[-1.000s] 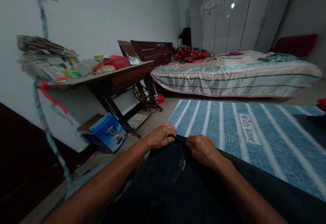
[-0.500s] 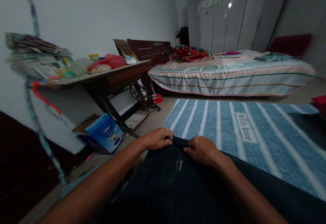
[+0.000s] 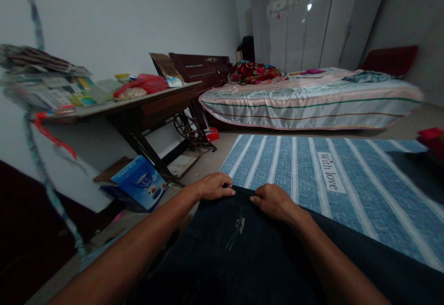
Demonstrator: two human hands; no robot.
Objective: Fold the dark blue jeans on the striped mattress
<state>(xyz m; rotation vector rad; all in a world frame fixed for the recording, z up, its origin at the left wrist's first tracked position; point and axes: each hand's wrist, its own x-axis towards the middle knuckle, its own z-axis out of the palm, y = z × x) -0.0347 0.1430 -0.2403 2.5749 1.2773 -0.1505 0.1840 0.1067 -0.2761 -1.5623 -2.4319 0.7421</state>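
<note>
Roughly endwise, dk garment (image 3: 222,254) toward bed (image 3: 312,106)

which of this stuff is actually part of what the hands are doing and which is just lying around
In hand: left hand and right hand, both gripping the edge of the dark denim garment; the blue striped sheet under it.
Lying about: blue box, red plastic bag, treadle table, bed, wardrobe.

Open striped sheet (image 3: 347,189) ahead and right of the hands; blue box (image 3: 140,182) and table (image 3: 145,106) leftward.
</note>
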